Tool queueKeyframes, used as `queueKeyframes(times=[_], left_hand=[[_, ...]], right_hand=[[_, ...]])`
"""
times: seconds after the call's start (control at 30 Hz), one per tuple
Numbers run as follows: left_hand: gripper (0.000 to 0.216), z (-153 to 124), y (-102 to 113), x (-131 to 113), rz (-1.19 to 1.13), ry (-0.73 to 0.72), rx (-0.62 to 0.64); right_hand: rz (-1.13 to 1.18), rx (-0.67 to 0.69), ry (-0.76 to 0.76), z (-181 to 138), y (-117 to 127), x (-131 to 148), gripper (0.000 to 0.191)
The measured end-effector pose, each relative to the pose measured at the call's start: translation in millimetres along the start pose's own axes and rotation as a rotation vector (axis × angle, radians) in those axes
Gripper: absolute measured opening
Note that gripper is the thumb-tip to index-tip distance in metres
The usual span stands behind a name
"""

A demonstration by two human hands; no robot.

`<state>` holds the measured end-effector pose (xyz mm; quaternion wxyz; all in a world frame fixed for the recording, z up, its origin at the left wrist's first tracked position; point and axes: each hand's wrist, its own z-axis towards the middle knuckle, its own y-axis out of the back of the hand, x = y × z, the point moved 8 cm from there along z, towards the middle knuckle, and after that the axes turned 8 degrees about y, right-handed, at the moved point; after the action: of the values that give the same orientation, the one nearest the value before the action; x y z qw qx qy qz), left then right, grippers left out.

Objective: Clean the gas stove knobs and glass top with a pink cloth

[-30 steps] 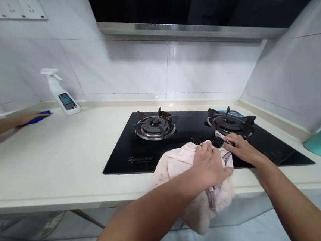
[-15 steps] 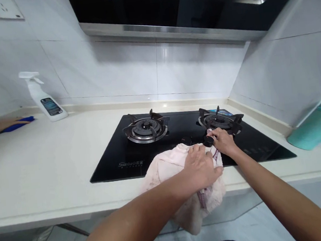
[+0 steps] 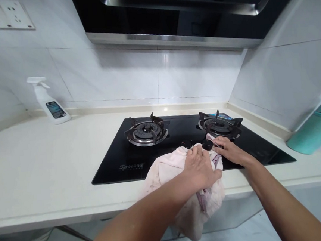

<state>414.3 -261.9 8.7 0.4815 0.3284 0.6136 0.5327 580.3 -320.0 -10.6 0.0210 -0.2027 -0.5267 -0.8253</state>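
A pale pink cloth (image 3: 164, 169) lies on the front of the black gas cooktop (image 3: 119, 161) and hangs over the counter's edge. My left hand (image 3: 200, 167) presses it down, fingers together and bent onto the fabric, just in front of the two black knobs. At the right knob (image 3: 207, 145), my right hand (image 3: 229, 150) pinches a purple-edged corner of the cloth, pulled round the knob's right side. The left knob (image 3: 186, 144) stands partly behind the cloth. My right fingertips are partly hidden.
Behind the knobs sit a left burner (image 3: 147, 132) and a right burner (image 3: 219, 126) with dark pan supports. A white spray bottle (image 3: 54, 107) leans at the back left. A green container (image 3: 313, 131) stands at the right wall. The range hood (image 3: 176, 40) hangs above.
My right hand has shifted slightly down and right beside the knob, its fingers straighter. My left hand stays on the cloth. Another person's hand with a blue object at the far left is gone from view.
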Motion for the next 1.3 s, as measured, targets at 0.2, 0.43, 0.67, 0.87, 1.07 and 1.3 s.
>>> queueKeyframes(times=[0.2, 0.43, 0.67, 0.87, 1.07, 1.3], left_hand=[[0.081, -2.5, 0.5, 0.3, 0.017, -0.081, -0.030], [0.066, -8.3, 7.1, -3.9, -0.007, -0.084, -0.047], [0.066, -4.9, 1.1, -2.3, 0.013, -0.052, -0.095], [0.082, 0.4, -1.7, -2.2, 0.036, -0.010, -0.046], [0.078, 3.5, 1.1, -0.8, 0.038, -0.007, -0.052], [0.081, -1.1, -1.8, 2.2, 0.016, -0.109, -0.068]], right_hand=[[-0.091, -0.095, -0.092, 6.4, 0.6, -3.1, 0.024], [-0.241, -0.139, -0.186, 18.3, 0.4, -0.9, 0.019], [-0.233, -0.149, -0.203, 21.5, 1.1, 1.4, 0.016], [-0.114, -0.106, -0.163, 7.0, 2.4, -4.9, 0.021], [0.029, -0.061, -0.032, -5.6, 3.7, 2.1, 0.033], [-0.119, -0.121, -0.114, 3.1, 0.9, 0.5, 0.024]])
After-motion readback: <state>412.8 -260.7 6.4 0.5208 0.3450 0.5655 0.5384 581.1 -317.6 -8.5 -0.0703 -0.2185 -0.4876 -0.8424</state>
